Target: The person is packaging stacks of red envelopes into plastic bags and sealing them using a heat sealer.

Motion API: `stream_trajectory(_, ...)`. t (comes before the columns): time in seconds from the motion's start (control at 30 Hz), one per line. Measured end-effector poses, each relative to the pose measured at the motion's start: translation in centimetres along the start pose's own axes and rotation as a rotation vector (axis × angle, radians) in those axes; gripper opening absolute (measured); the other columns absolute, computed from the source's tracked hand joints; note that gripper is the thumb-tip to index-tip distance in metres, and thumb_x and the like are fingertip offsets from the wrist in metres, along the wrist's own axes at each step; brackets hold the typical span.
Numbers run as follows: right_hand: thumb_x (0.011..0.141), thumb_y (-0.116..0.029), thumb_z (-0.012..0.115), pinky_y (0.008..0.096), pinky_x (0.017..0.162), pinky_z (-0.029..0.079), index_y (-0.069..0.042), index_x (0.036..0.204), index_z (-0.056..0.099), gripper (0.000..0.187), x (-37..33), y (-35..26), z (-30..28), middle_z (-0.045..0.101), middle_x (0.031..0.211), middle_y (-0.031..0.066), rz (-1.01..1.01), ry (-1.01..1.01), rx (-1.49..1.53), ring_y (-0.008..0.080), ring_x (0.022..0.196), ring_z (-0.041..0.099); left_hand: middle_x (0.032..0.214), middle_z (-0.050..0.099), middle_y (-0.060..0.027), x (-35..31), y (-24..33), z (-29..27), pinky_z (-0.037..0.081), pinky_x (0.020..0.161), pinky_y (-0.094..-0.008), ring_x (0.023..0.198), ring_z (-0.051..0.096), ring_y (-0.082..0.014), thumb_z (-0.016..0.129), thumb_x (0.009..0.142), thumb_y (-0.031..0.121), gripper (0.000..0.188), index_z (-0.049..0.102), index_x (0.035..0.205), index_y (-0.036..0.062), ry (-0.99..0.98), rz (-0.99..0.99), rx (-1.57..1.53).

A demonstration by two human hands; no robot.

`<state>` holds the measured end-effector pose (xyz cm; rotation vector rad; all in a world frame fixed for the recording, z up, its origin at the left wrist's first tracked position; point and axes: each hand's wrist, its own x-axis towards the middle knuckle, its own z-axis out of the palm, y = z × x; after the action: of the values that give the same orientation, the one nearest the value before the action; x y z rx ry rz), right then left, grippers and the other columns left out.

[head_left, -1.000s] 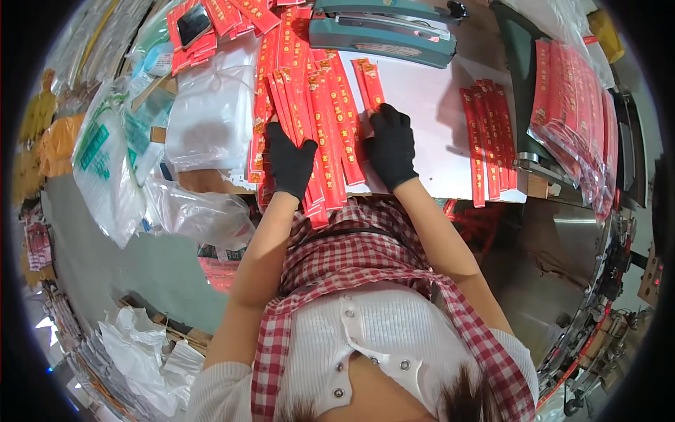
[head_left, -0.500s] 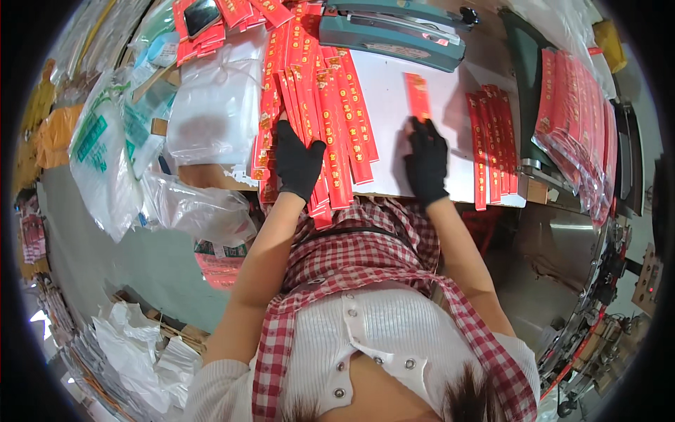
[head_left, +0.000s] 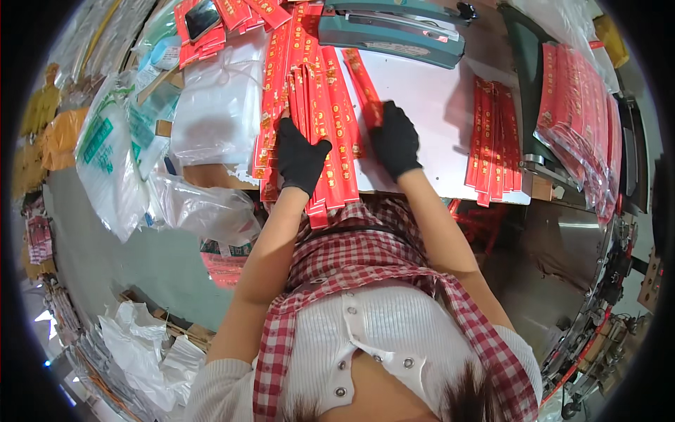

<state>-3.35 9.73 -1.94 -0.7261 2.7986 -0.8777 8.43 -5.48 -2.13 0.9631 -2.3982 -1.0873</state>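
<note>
Both my hands wear black gloves. My left hand (head_left: 301,156) is at the near part of a long pile of red printed paper strips (head_left: 343,133), its fingers and thumb around some of them. Its fingertips are partly hidden by the strips. My right hand (head_left: 396,139) is closed on the near end of a red strip (head_left: 362,79) at the pile's right edge. That strip slants up and left, away from me. A smaller group of red strips (head_left: 492,141) lies to the right on the white tabletop (head_left: 436,112).
A grey-green sealing machine (head_left: 394,39) stands at the back. Clear plastic bags (head_left: 214,112) lie left of the pile, and a phone (head_left: 202,19) rests on red packets behind them. Plastic-wrapped red strips (head_left: 576,119) are at the far right.
My right hand has moved left from the white tabletop to the pile's edge. It held a red strip before too; whether it is the same one, I cannot tell. My left hand stays put.
</note>
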Motion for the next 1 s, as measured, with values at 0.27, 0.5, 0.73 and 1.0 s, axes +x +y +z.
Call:
stream_trajectory(0.27,0.072,-0.014,0.069,0.0463,0.082,0.048,-0.002,0.116,0.053,0.049,-3.6,8.2,-7.5,0.056,0.107,0.0244,0.112,0.237,-0.571,0.0420,0.097,0.055,0.125,0.052,-0.0255,-0.2,-0.8,-0.6,0.043,0.099,-0.0410,0.116,0.053,-0.0373,0.078,0.072,0.016,0.082,0.032,0.137,-0.0038,0.071,0.093,0.004)
stream_trajectory(0.5,0.071,-0.022,0.074,0.0454,0.080,0.050,-0.004,0.104,0.058,0.041,-3.5,-4.6,-0.4,0.064,0.097,0.0198,-0.081,-0.233,-0.114,0.0380,0.095,0.062,0.121,0.054,-0.0265,0.2,-1.0,-1.0,0.046,0.095,-0.0421,0.112,0.056,-0.0403,0.078,0.071,0.019,0.076,0.036,0.130,-0.0047,-0.040,-0.096,0.007)
stream_trajectory(0.73,0.077,-0.025,0.066,0.0478,0.070,0.051,0.000,0.102,0.058,0.036,-3.1,0.6,0.9,0.066,0.088,0.0228,-0.091,-0.093,0.225,0.0410,0.082,0.064,0.111,0.063,-0.0231,0.6,-2.9,-0.1,0.048,0.088,-0.0406,0.103,0.061,-0.0377,0.077,0.070,0.019,0.062,0.048,0.119,-0.0039,0.023,-0.012,0.113)
stream_trajectory(1.0,0.081,-0.022,0.064,0.0483,0.100,0.039,-0.010,0.131,0.050,0.054,-2.6,5.4,-5.2,0.044,0.142,0.0148,-0.309,0.160,-0.509,0.0325,0.129,0.042,0.106,0.066,-0.0074,1.2,-0.8,-3.6,0.050,0.080,-0.0323,0.092,0.062,-0.0165,0.074,0.079,0.010,0.041,0.059,0.116,0.0002,-0.302,-0.185,-0.636)
